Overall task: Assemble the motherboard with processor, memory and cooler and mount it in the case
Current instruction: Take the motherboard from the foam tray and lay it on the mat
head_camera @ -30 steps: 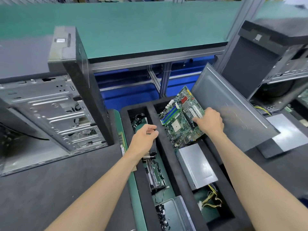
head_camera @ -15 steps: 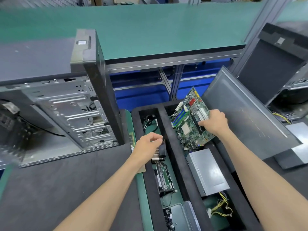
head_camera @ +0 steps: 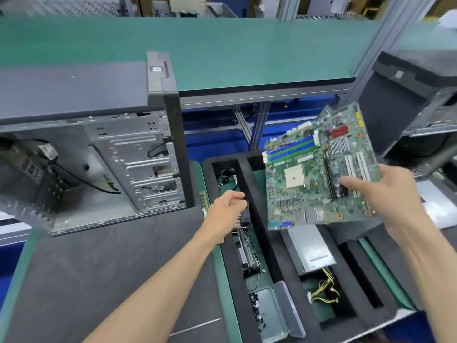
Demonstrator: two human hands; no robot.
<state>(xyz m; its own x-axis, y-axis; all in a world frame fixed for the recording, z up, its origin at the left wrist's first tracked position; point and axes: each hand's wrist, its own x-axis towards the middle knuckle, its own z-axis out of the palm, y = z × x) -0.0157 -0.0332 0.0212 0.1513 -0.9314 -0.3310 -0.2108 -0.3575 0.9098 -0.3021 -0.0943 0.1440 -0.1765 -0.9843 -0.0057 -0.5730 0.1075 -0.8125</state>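
Since the earlier frame, motherboard (head_camera: 319, 169) had come up out of the foam tray's right slot and was held in the air above it, tilted, component face toward the camera; right hand (head_camera: 393, 194) gripped its lower right edge, thumb over the expansion slots, fingers behind the board; left hand (head_camera: 230, 206) stayed over the left slot, fingers curled around the top of a finned metal cooler (head_camera: 241, 219), though how firmly it held could not be told; board was green, flat, rectangular, with a white square processor socket (head_camera: 293, 178), blue and green memory slots (head_camera: 289, 151), a red block and a small grey ribbed heatsink (head_camera: 339, 146); black foam tray (head_camera: 262, 219) had long matte compartments; silver boxy power supply (head_camera: 309, 246) with yellow wires lay under the board; a grey metal tin (head_camera: 274, 315) of screws sat at the near end of the left slot; open tower case (head_camera: 123, 164), bare stamped sheet metal inside, stood to the left on a dark grey mat (head_camera: 86, 268); a second black case (head_camera: 408, 107) stood at right behind the board; green-topped bench (head_camera: 197, 50) ran across the back.
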